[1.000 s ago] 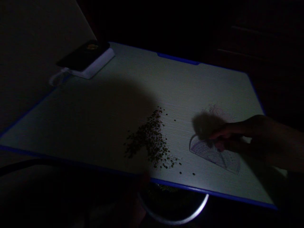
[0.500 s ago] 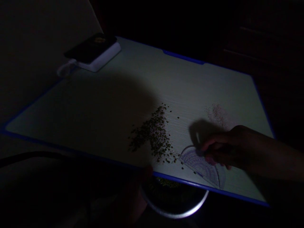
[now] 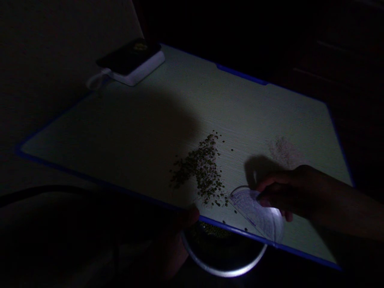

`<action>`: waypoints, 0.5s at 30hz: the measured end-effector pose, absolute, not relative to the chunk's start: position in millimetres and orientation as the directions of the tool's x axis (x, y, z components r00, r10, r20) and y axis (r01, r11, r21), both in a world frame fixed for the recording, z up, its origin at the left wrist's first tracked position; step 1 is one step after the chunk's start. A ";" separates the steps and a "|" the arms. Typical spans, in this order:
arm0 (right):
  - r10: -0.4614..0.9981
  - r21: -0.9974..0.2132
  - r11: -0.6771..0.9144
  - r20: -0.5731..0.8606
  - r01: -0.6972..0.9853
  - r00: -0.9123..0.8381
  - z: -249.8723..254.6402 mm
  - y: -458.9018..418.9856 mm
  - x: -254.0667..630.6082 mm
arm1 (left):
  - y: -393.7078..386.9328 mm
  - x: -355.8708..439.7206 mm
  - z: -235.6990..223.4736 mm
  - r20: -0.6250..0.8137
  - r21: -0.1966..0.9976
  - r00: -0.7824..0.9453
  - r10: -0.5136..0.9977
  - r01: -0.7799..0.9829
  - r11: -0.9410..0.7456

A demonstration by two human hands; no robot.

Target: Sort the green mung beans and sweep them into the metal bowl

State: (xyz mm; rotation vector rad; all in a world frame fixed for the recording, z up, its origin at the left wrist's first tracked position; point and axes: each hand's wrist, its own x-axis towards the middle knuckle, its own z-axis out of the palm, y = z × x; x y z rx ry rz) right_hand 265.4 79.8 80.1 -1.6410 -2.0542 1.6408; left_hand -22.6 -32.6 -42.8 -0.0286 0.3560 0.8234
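My right hand [image 3: 295, 196] pinches a clear half-round protractor [image 3: 253, 212] between thumb and fingers. The protractor lies tilted on the whiteboard [image 3: 192, 92], its lower tip at the blue front edge. Left of it, small dark-green beans [image 3: 207, 172] lie in a loose heap, with a few stray ones close to its straight side. My left hand [image 3: 172, 250] is at the front edge, thumb over the blue rim, the other fingers hidden in the dark below. Beside that hand, under the edge, a round bowl [image 3: 231, 273] with a shiny rim has green beans inside.
A white box-like device with a black top [image 3: 136, 64] and a white strap stands at the board's far left corner. Pale reddish fine bits [image 3: 283, 148] lie beyond my right hand. A dark cable [image 3: 51, 189] runs in at the left. Surroundings are very dark.
The view has shifted, so the board and device appear farther right. My right hand has drawn the protractor slightly toward the front edge; one more bean shows near that edge.
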 end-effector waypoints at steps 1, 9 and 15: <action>0.726 -0.721 -0.133 -0.538 0.680 -0.429 79.8 80.0 265.3 | -20.5 -18.9 -46.7 -0.347 0.111 0.606 0.716 -0.731 0.673; 0.735 -0.716 -0.096 -0.519 0.691 -0.436 81.3 78.7 260.8 | -4.8 -4.9 -32.1 -0.395 0.116 0.546 0.739 -0.768 0.630; 0.743 -0.716 -0.060 -0.497 0.695 -0.448 82.0 79.0 260.6 | -4.5 -4.7 -35.0 -0.376 0.167 0.527 0.762 -0.770 0.615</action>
